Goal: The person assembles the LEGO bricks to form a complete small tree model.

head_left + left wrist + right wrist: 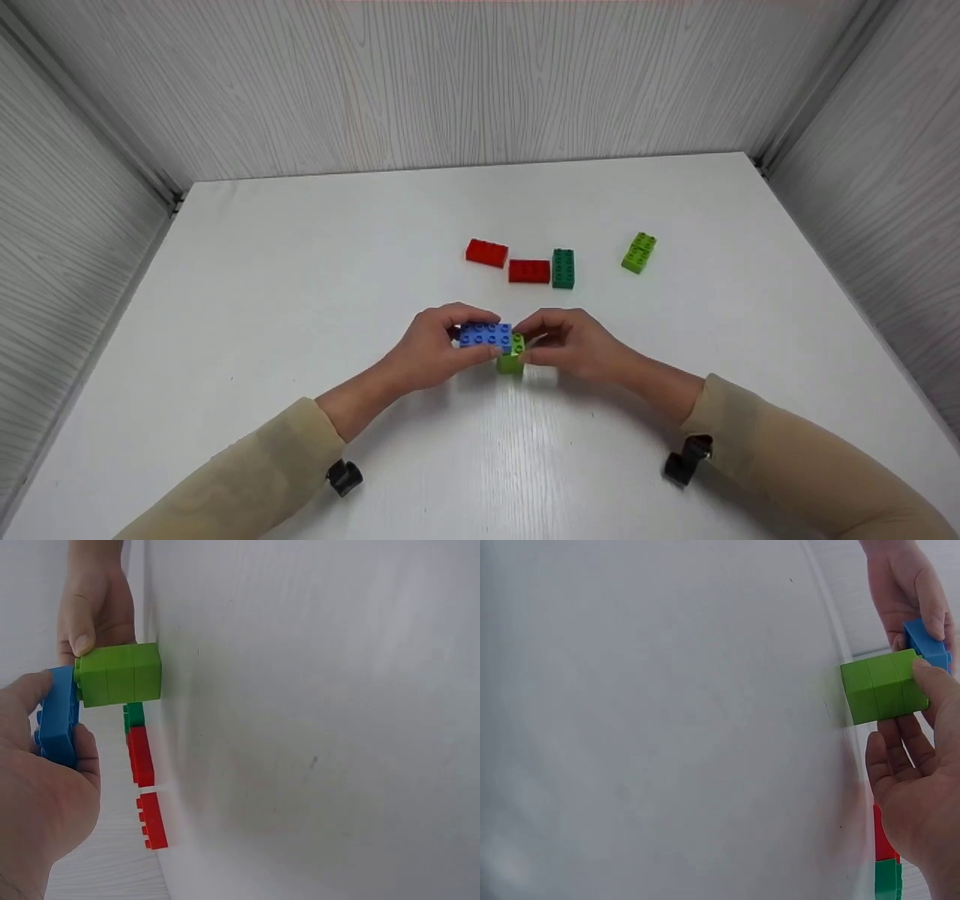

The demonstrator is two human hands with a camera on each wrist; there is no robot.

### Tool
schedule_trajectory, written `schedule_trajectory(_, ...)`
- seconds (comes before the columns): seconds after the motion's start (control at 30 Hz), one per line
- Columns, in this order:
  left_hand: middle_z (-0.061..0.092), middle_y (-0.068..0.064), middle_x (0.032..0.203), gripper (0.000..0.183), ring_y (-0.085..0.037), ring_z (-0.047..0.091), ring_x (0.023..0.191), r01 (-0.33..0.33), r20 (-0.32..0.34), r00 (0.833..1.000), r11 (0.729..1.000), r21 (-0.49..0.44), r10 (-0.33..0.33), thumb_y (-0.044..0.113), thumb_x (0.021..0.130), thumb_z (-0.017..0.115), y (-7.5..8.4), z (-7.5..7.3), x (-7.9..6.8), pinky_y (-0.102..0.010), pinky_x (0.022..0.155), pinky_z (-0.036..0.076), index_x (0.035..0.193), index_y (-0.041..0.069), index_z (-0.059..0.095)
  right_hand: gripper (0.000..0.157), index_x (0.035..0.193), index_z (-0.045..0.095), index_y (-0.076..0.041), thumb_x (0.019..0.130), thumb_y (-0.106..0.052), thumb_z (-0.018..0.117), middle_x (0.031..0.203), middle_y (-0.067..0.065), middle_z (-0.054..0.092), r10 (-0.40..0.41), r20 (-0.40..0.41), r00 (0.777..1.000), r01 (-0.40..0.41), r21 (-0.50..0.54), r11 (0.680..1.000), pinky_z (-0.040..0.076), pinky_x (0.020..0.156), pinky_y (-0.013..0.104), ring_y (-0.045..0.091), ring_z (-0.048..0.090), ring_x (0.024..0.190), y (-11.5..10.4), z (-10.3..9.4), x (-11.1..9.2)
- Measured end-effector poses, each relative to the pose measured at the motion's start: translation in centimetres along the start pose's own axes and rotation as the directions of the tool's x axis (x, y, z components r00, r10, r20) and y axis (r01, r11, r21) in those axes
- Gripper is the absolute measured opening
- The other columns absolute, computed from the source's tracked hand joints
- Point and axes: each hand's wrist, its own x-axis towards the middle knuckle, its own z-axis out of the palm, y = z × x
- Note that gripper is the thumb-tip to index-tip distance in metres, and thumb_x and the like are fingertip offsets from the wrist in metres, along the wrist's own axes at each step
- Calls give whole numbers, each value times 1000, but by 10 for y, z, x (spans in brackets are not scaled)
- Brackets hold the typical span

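Note:
My left hand [429, 346] grips a blue brick [485, 337] between thumb and fingers, studs facing up. The brick's right end lies over part of the top of a light green stack [511, 366], and most of its length juts out to the left. Two green studs stay visible beside it. My right hand [581, 343] pinches the stack near its top, thumb on the near side. In the right wrist view the stack [881, 690] shows three layers. Whether the blue brick is pressed fully onto the studs I cannot tell.
Beyond the hands lie two red bricks [487, 253], one of them beside a dark green brick [563, 268]. Farther right are light green bricks [639, 253] lying end to end. Wood-grain panels [450, 82] bound the white table [300, 247] at the back and sides.

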Motion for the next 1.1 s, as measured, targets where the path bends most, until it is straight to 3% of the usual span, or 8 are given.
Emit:
schedule_trajectory(0.17, 70, 3, 124, 34, -23, 63, 106, 39, -21, 999, 999, -28, -40, 29, 95, 83, 2, 3, 0, -37, 88, 56, 128, 21, 77, 30, 125, 76, -19, 96, -16, 82, 123, 1, 73, 3, 0, 1000, -3, 12, 1000, 57, 99, 34, 24, 70, 112, -2, 0, 0)
schedule_trajectory(0.33, 72, 3, 119, 30, -23, 64, 104, 23, -33, 999, 998, -54, -24, 23, 93, 84, 3, 4, 0, -38, 87, 56, 122, 18, 79, 31, 125, 76, -16, 95, -12, 82, 123, 3, 73, -2, 2, 1000, 2, 19, 1000, 57, 99, 33, 25, 71, 111, -3, 0, 0)
schedule_trajectory(1.1, 71, 5, 111, 32, -19, 64, 107, 26, -14, 1000, 1000, -6, -26, 30, 92, 86, 4, 3, 3, -36, 92, 57, 121, 18, 81, 30, 126, 76, -18, 97, -16, 81, 123, 1, 74, 5, 2, 1000, -5, 10, 1000, 57, 98, 33, 25, 71, 111, -4, 1, 0)
